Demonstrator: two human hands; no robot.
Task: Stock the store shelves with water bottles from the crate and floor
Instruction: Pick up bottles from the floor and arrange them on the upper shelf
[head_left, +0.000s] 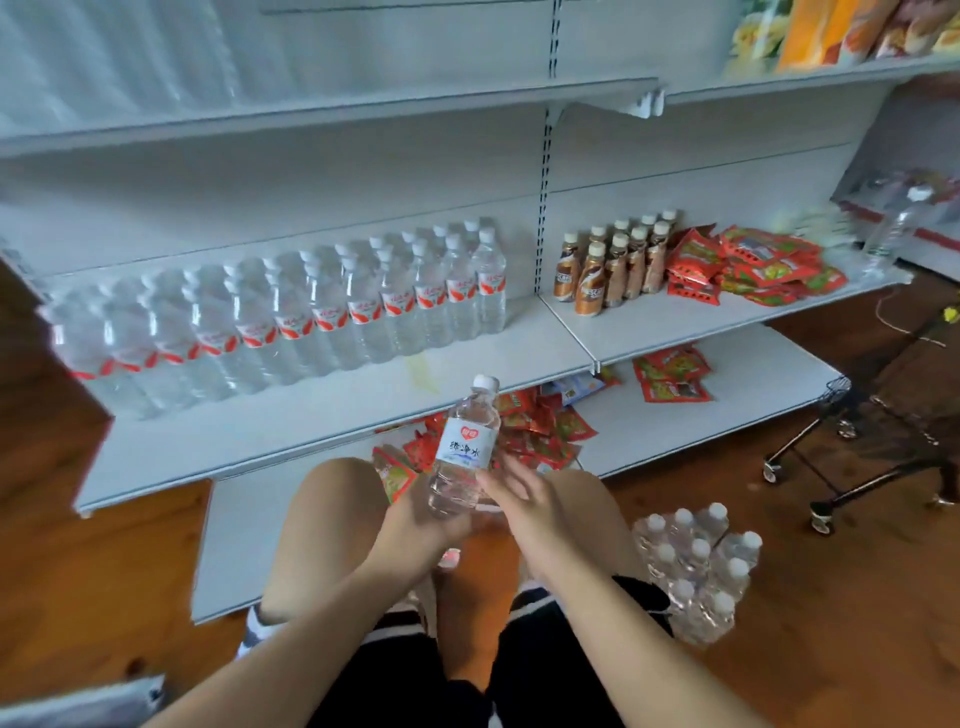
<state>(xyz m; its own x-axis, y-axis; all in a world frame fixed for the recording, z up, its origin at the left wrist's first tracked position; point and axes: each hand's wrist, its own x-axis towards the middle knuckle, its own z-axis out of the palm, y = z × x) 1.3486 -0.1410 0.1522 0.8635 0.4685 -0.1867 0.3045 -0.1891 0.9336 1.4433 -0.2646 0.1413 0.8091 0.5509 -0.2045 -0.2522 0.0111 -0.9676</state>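
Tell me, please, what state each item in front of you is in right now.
held water bottle: capped, slightly tilted, lifted in the air.
left hand: grips the held water bottle's base.
right hand: open, fingers straight at the bottle's side.
shelved water bottles: upright, capped, in rows.
coffee bottles: upright, capped, grouped.
red packets: lying in loose piles.
floor bottles: upright, capped, bunched together.

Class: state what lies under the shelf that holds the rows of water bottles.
Red snack packets lie on the bottom shelf beneath it. The bottle shelf and the held water bottle cover whatever else is there.
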